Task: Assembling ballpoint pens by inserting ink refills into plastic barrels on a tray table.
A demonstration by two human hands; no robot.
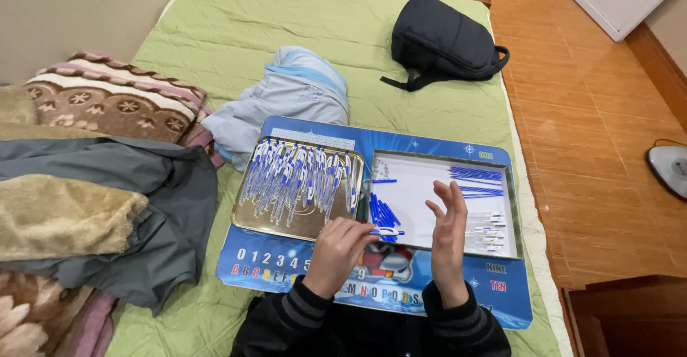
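Observation:
My left hand (336, 253) is closed on a small blue and white pen part (387, 232) at the near edge of a white tray (415, 189). My right hand (448, 239) is raised beside it, fingers apart, holding nothing. The white tray holds blue pen caps (383, 212), thin blue refills (478, 179) and small white parts (489, 232). To its left, a gold tray (247, 217) is filled with several assembled blue and white pens (300, 174). Both trays rest on a blue printed board (286, 257).
The board lies on a green quilted bed cover (286, 13). A light blue folded garment (286, 99) sits behind the trays, and a black backpack (444, 42) farther back. Blankets and a grey jacket (143, 192) pile at the left. Orange tiled floor (594, 114) lies to the right.

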